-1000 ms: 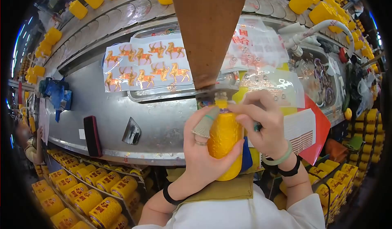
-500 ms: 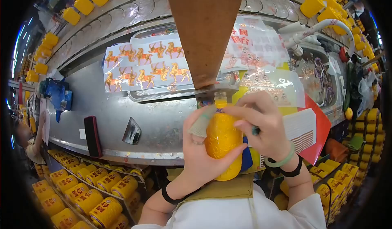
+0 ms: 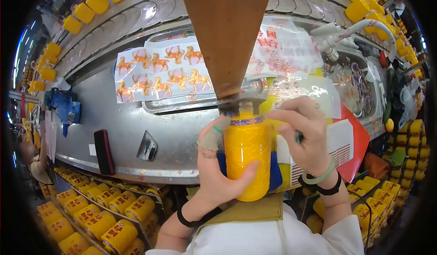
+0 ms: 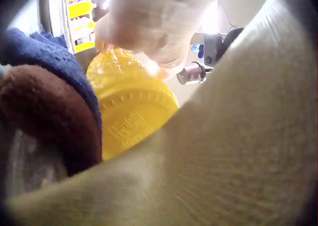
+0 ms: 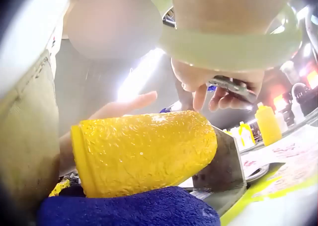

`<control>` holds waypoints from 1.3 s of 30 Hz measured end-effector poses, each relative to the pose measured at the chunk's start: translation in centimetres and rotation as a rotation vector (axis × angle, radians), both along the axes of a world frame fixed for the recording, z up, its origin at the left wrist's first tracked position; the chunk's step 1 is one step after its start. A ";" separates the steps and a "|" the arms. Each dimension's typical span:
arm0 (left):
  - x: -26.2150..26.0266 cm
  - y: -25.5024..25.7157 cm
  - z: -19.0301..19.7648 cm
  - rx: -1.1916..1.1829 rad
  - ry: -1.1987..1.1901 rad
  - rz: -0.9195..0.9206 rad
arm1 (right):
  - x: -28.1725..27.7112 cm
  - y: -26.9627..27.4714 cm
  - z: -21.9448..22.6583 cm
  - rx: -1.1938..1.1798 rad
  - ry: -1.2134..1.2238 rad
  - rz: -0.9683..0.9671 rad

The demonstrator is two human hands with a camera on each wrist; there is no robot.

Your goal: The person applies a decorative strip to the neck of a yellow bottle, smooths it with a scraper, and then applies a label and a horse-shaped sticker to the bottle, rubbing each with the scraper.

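A glossy yellow bottle (image 3: 248, 157) stands neck away from the body, a purple patterned band (image 3: 247, 120) round its shoulder and a clear top above. My left hand (image 3: 211, 171) grips its left side, thumb across the lower front, a covering on one finger. To the right of the neck is my right hand (image 3: 304, 134), its index finger bent toward the band's end and its thumb apart; contact is unclear. A small dark item shows among its fingers. In the right wrist view the bottle (image 5: 144, 154) lies sideways above blue cloth (image 5: 129, 208); the left wrist view shows its base (image 4: 131, 119).
A wooden post (image 3: 225, 32) rises beyond the bottle. Sheets of horse stickers (image 3: 164, 70) and red-print stickers (image 3: 284, 50) lie behind. A phone (image 3: 104, 152) is left, a sink (image 3: 353, 84) right. Racks of yellow bottles flank the bench; more bottles line the conveyor.
My right hand has drawn back to the right from the neck. The bottle looks turned, with its band now plainly visible, and my left hand has shifted slightly left. Bottles on the conveyor have moved left.
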State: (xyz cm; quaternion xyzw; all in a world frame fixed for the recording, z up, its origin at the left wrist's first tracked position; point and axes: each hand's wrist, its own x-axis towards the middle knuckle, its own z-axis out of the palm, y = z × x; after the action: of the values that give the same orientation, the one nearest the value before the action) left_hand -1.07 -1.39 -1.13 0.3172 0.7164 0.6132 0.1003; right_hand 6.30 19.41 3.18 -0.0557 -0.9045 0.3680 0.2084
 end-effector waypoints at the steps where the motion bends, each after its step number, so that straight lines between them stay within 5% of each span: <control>1: 0.4 0.4 0.8 -0.039 0.064 0.032 | -0.4 -0.5 0.2 -0.047 0.016 0.009; 12: 1.1 1.3 1.2 -0.146 0.197 0.085 | -0.5 -1.3 -0.8 -0.049 0.067 0.057; 15: 0.2 0.3 -1.5 0.007 0.000 0.019 | 0.2 -0.3 -0.8 -0.050 0.024 0.017; 17: -0.5 -0.5 -3.0 0.275 -0.389 -0.157 | 0.4 -0.1 -0.6 -0.026 -0.004 -0.005; 21: -0.2 -0.2 -0.7 0.008 0.006 -0.004 | -0.2 -1.0 0.2 -0.091 0.040 -0.013; 24: 0.2 0.6 -0.6 -0.024 0.044 -0.015 | -0.8 -1.7 -0.1 -0.118 0.066 0.027; 28: -0.2 -0.2 -2.2 0.210 -0.370 -0.076 | 0.1 -0.8 -0.6 -0.055 0.060 -0.069; 34: -0.4 -0.3 -2.0 0.113 -0.076 -0.035 | 1.2 -1.6 -1.9 -0.290 -0.057 -0.059; 39: -0.3 -0.1 -2.3 0.132 -0.126 -0.041 | 1.4 -2.3 -2.2 -0.422 -0.097 -0.073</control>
State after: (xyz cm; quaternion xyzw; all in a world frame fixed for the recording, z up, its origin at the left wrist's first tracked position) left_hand -1.37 -1.46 -3.45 0.2987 0.6599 0.6757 0.1365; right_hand 7.72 17.13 1.00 -0.1486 -0.8138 0.5381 0.1616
